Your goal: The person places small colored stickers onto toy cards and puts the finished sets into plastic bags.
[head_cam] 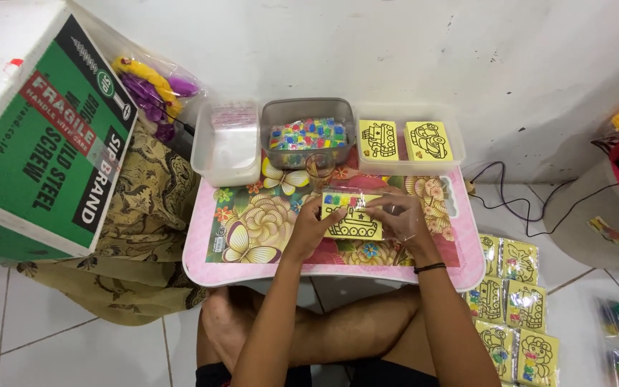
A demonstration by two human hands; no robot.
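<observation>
A: What are the hands doing?

B: Both are on a yellow card point(352, 222) with a black outline drawing, which lies near the middle of the small flowered table point(252, 269). The left hand point(312, 228) pinches its left edge, fingers closed on it. The right hand point(401, 221) curls over the right edge, and a clear plastic sleeve point(345, 193) seems to sit around the card, though the glare makes that hard to confirm.

A: Anything packed with it?

B: A row of small coloured bits lies along the card's far edge, apparently inside the sleeve.

A: And further out?

B: At the far side of the table stand three tubs: a white one point(225, 143) on the left, a grey one point(308, 132) of mixed colour pieces in the middle, and a tray point(410, 166) on the right holding two more bare yellow cards.

A: How far along does it look?

B: On the floor to the right lies a spread of finished packs point(514, 308), several already sleeved. Two cards wait in the tray, so I judge the work well under way, not done.
</observation>
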